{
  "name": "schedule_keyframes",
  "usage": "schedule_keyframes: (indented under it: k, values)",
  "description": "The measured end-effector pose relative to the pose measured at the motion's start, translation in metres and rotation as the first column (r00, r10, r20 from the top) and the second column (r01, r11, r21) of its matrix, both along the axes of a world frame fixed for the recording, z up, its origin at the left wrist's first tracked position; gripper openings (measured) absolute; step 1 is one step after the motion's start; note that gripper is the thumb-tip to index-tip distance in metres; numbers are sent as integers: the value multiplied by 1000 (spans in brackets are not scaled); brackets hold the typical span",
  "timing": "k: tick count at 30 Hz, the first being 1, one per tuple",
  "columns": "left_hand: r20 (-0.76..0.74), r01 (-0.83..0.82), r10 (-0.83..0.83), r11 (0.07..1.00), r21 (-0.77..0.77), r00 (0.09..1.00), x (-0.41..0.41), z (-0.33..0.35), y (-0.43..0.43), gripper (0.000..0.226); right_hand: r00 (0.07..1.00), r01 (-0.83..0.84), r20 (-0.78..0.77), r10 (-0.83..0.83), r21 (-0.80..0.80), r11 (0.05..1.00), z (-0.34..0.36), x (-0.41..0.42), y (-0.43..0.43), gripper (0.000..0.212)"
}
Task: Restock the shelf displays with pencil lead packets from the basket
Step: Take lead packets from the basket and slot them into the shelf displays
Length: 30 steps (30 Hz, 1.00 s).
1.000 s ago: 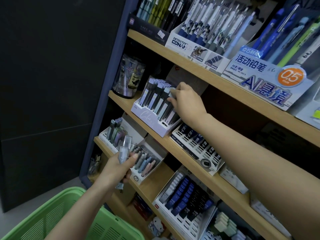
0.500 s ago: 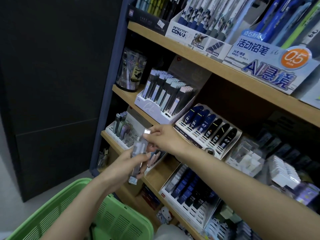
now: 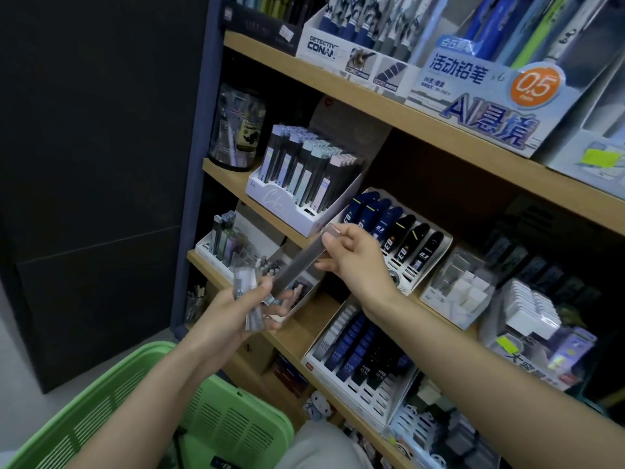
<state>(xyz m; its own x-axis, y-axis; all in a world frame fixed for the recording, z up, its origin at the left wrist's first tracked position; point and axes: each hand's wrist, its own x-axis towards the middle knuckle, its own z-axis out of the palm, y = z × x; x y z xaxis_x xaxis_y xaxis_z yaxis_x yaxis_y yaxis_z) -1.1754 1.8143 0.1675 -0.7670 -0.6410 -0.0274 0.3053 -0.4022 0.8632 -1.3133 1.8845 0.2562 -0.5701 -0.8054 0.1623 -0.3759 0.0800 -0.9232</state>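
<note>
Right hand (image 3: 351,257) pinches the top of a slim grey plastic pencil lead packet (image 3: 297,262); left hand (image 3: 230,313) grips a bunch of clear packets (image 3: 245,282) near the wooden shelf's (image 3: 301,333) left end, above the green plastic basket (image 3: 101,401).

The right hand (image 3: 353,262) pinches the upper end of 1 long dark lead packet (image 3: 297,265), which slants down towards the left hand (image 3: 233,313). The left hand grips a small bundle of clear packets (image 3: 247,286) in front of the wooden shelves (image 3: 233,172). Just above the hands stands a white display box (image 3: 291,211) full of upright packets. A green basket (image 3: 101,401) sits below the left forearm.
</note>
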Motion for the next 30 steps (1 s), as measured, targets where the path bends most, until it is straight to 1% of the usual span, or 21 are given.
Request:
schedule_keyframes:
  k: [3, 5, 6, 8, 10, 11, 12, 13, 15, 18, 21, 24, 27, 30]
  values:
    - [-18, -14, 16, 995, 100, 1000, -4, 2, 4, 21, 996, -87, 24, 89, -57, 995, 4, -4, 17, 11]
    - [-25, -28, 32, 988, 153, 999, -6, 2, 3, 20, 988, -153, -32, 152, -36, 988, 5, -6, 30, 14]
    - [-24, -34, 38, 988, 154, 999, -7, 2, 2, 21, 983, -173, -69, 173, -5, 985, 5, -7, 36, 15]
    - [-6, -55, 56, 993, 104, 998, -6, 3, 0, 24, 967, -192, -149, 206, 102, 976, 3, -10, 48, 22]
    - [43, -91, 91, 996, 2, 995, -6, 6, -1, 26, 942, -176, -236, 240, 263, 949, 0, -12, 57, 33]
    - [75, -111, 116, 992, -64, 990, -6, 8, -2, 26, 926, -160, -277, 257, 329, 931, -1, -13, 60, 33]
    - [114, -123, 139, 983, -136, 984, -6, 9, -2, 26, 911, -143, -313, 268, 370, 918, -2, -13, 63, 30]
    - [155, -124, 158, 970, -207, 975, -6, 11, -2, 26, 901, -129, -339, 270, 385, 914, -3, -14, 64, 23]
    - [202, -87, 160, 941, -327, 966, -6, 15, -2, 27, 905, -116, -338, 257, 384, 916, -5, -14, 63, 13]
    - [183, -14, 106, 895, -445, 977, -9, 24, -3, 24, 903, -125, -327, 278, 420, 899, -9, -11, 53, 18]
    - [164, 17, 76, 863, -505, 983, -11, 34, -7, 19, 884, -179, -307, 352, 475, 862, -11, -4, 36, 36]
    - [154, 8, 93, 832, -554, 984, -8, 44, -16, 19, 839, -189, -359, 410, 514, 837, -6, 1, 17, 48]
    - [70, -97, 151, 863, -496, 986, -8, 49, -27, 22, 805, -143, -442, 396, 504, 852, 10, -2, -6, 46]
    - [-26, -200, 211, 870, -451, 977, -6, 51, -41, 27, 763, -100, -522, 380, 487, 868, 28, -2, -29, 31]
